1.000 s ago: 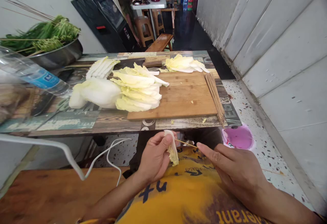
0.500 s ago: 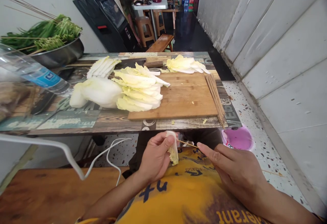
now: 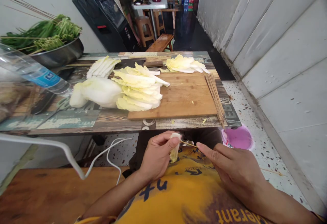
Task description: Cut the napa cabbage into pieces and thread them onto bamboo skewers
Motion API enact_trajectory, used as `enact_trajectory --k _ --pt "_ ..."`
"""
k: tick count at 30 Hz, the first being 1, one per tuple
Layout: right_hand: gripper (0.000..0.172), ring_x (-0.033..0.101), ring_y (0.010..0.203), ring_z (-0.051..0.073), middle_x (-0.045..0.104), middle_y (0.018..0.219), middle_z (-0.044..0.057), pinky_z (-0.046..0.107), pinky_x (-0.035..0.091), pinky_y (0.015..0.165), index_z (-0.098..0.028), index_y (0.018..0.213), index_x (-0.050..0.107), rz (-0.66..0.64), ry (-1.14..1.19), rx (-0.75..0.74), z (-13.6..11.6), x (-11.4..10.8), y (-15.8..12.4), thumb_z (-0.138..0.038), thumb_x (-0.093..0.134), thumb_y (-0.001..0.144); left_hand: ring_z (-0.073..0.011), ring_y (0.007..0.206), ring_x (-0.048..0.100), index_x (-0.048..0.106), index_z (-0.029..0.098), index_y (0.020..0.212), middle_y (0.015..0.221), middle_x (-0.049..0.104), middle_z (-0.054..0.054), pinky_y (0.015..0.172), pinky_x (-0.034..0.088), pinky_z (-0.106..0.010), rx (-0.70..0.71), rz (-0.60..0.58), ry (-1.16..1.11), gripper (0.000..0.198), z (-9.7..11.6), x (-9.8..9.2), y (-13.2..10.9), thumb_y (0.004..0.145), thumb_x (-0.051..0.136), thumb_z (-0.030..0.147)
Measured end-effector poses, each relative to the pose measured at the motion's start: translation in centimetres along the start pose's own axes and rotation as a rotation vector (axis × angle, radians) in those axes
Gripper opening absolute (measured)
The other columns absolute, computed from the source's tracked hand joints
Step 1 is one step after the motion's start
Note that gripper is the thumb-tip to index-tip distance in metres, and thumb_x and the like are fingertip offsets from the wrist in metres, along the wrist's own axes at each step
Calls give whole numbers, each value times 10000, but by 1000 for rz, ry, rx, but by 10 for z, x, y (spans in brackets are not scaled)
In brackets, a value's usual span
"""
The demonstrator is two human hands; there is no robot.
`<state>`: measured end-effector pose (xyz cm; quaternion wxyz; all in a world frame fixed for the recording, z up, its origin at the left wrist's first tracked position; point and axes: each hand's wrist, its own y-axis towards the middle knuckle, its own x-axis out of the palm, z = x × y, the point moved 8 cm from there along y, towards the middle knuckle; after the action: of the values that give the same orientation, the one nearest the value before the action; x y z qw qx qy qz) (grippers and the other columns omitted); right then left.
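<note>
Between the thumb and fingers of my left hand (image 3: 158,154) is a small piece of napa cabbage leaf (image 3: 174,150), pale at the top and yellow below. My right hand (image 3: 232,164) grips a thin bamboo skewer (image 3: 188,144); its front end meets the cabbage piece, and its back end sticks out behind the hand. Both hands are above my lap, in front of the table edge. Cut cabbage strips (image 3: 140,92) lie partly over the left side of the wooden cutting board (image 3: 186,98). A bundle of skewers (image 3: 214,96) lies along the board's right edge.
Whole pale cabbage (image 3: 99,92) and a tilted water bottle (image 3: 43,74) are left of the board. Behind it lie more strips (image 3: 187,63) and a knife (image 3: 130,62). A metal bowl (image 3: 61,54) holds skewered greens. A pink bucket (image 3: 237,138) stands on the floor at right.
My left hand has shifted slightly right with the cabbage piece, which has turned a little. Less of the skewer shows between the piece and my right hand.
</note>
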<state>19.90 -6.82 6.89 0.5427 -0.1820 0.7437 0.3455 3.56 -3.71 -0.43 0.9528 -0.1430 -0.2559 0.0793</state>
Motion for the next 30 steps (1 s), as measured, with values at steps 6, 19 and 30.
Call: enact_trajectory --k 6,19,30 --pt "394 465 549 101 515 674 -18 246 289 488 -189 1286 529 30 137 54 12 4 3 -94 403 925 -106 631 593 739 170 783 688 686 -28 592 450 -194 -150 -31 -11 353 -13 2 0 601 803 466" --pt "370 459 520 88 500 637 -26 223 318 477 -193 1259 566 63 181 79 16 -1 1 -106 412 934 -80 604 554 727 147 692 675 684 -27 601 446 -187 -112 -36 -7 224 -10 6 -1 645 796 356" --pt "407 465 516 86 502 645 -28 234 307 463 -188 1280 554 56 133 91 16 -3 -2 -76 413 915 -70 580 557 710 131 686 675 677 -20 562 437 -174 -194 -8 -85 257 -14 8 -1 607 824 347"
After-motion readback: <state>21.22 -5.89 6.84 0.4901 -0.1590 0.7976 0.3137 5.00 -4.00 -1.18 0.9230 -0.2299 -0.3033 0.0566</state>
